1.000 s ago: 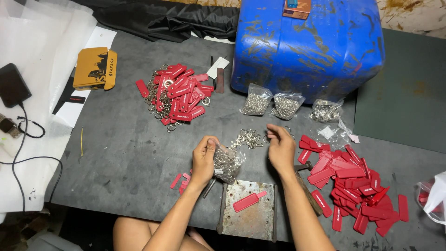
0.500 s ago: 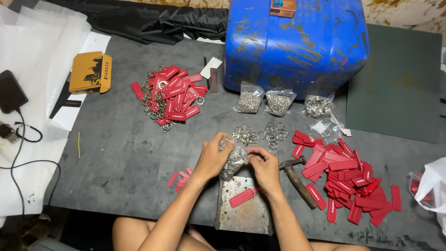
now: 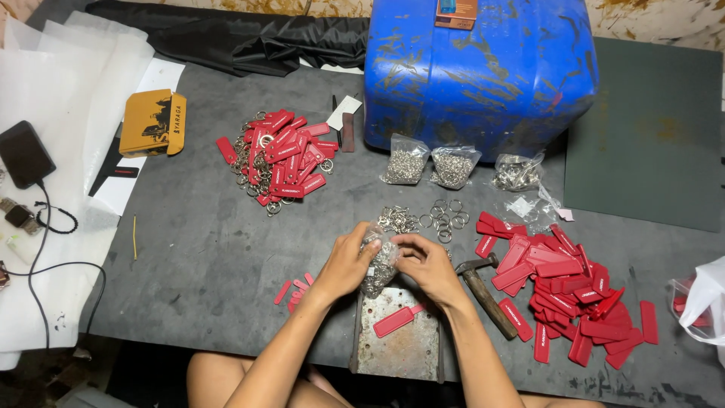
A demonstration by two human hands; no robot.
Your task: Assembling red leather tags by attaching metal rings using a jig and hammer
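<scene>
Left hand and right hand both pinching small clear bag of metal rings above metal plate on worktop.

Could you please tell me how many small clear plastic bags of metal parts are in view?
4: two small clear plastic bags against the blue plastic drum, a third right of them, and one between both hands. Others may be hidden.

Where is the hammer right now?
In the head view, the hammer lies on the dark mat just right of the right hand, between the metal plate and the loose red tags.
</scene>
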